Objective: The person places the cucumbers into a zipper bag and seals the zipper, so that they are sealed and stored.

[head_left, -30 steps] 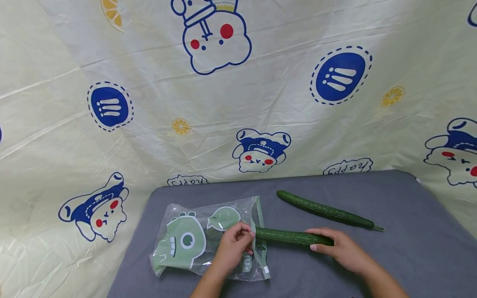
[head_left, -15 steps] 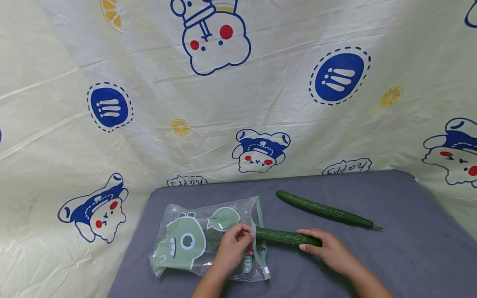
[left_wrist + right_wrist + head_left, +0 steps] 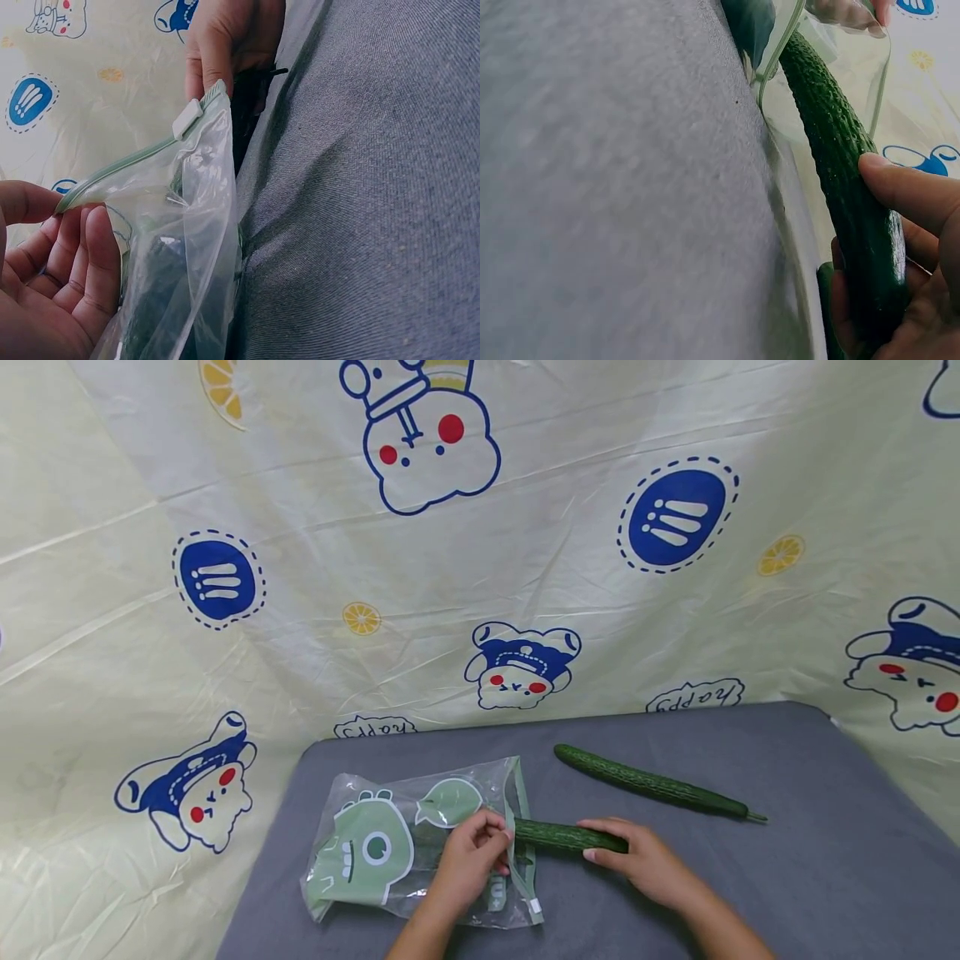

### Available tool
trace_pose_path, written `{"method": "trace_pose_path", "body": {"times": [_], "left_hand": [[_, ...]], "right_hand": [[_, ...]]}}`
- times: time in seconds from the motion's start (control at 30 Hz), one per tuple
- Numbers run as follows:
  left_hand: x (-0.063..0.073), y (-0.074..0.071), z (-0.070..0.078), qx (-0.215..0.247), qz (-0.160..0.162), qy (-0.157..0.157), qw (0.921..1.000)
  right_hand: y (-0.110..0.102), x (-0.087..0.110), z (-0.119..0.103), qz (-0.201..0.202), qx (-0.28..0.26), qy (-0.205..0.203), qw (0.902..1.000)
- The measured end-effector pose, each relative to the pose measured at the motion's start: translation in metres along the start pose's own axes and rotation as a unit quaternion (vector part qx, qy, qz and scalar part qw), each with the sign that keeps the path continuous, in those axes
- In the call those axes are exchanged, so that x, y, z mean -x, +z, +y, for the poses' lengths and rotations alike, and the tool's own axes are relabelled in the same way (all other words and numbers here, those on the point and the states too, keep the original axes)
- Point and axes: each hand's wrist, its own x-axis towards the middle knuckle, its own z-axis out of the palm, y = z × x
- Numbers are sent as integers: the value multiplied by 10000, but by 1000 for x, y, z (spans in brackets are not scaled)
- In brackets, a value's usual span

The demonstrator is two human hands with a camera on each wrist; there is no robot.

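Note:
A clear zip bag (image 3: 442, 860) with green cartoon prints lies on the left of the table, its mouth facing right. My left hand (image 3: 474, 852) pinches the upper edge of that mouth between thumb and fingers; the left wrist view shows the green zip strip (image 3: 127, 161) lifted and the white slider (image 3: 187, 120) at its far end. Partly inside the bag is a cucumber (image 3: 551, 835). Its outer end sits in my right hand (image 3: 637, 860), thumb on one side and fingers round the other. In the right wrist view the cucumber (image 3: 832, 142) passes through the bag's opening.
A second cucumber (image 3: 652, 783) lies slantwise on the grey cloth-covered table (image 3: 810, 860), behind my right hand, stem end to the right. Behind the table hangs a pale curtain (image 3: 420, 568) with cartoon prints, meeting its back edge.
My right hand has moved left with the cucumber, and less of it shows outside the bag. The left hand keeps its pinch at the bag's mouth. The view has shifted slightly.

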Motion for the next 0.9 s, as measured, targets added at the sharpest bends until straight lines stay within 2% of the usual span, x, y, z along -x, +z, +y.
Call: {"method": "trace_pose_path", "body": {"times": [0.2,0.47,0.63,0.9], "left_hand": [[0,0,-1,-18,13,-10,10000],[0,0,-2,26,51,-16,10000],[0,1,-2,13,77,-31,10000],[0,2,-2,81,106,-26,9999]], "right_hand": [[9,-10,-8,76,113,-85,9999],[16,-22,-20,-28,243,-193,9995],[19,-29,-22,-124,145,-336,9993],[11,-35,-11,-634,-299,-646,9954]]}}
